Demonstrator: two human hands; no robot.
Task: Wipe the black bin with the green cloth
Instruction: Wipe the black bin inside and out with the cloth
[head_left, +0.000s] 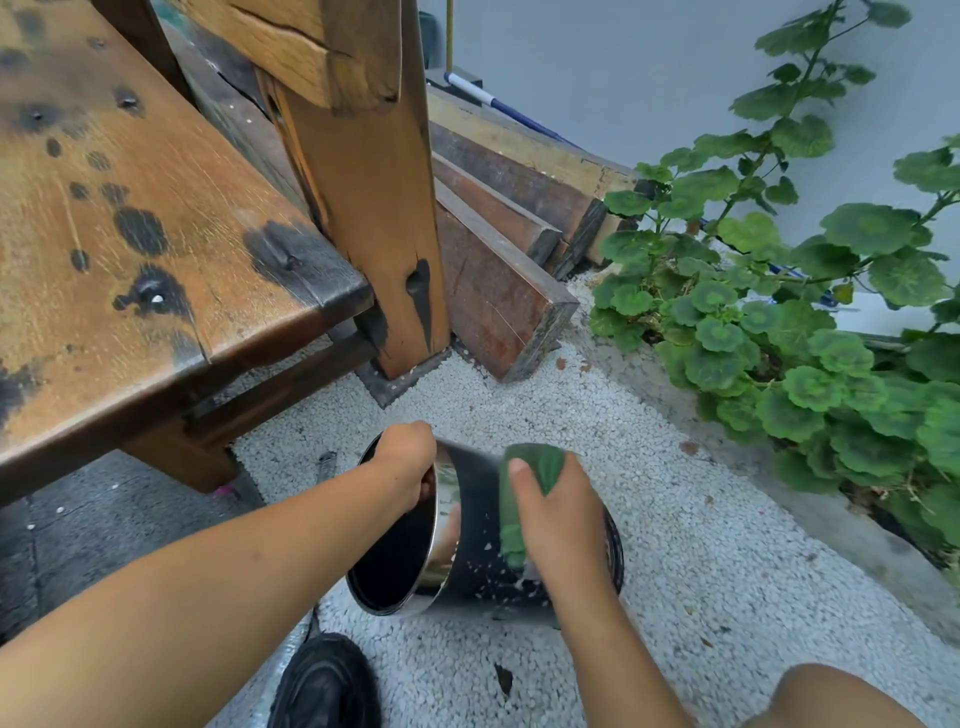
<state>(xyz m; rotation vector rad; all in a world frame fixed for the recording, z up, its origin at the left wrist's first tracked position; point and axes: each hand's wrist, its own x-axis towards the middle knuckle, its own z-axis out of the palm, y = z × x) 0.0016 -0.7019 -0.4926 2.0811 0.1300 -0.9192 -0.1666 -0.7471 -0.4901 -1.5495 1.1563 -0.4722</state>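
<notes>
The black bin (475, 535) lies tilted on its side on white gravel, low in the middle of the view. Its open mouth with a shiny metal rim faces left and toward me. My left hand (408, 457) grips the top of that rim, fingers curled inside. My right hand (558, 512) presses the green cloth (524, 493) against the bin's black outer wall. White flecks dot the wall below the cloth. The far end of the bin is hidden behind my right hand.
A stained wooden table (130, 218) and its thick leg (374, 208) stand to the upper left. Wooden planks (498, 260) lean behind the leg. A leafy green plant (810, 312) fills the right side by a grey wall. A black shoe (324, 680) is at the bottom.
</notes>
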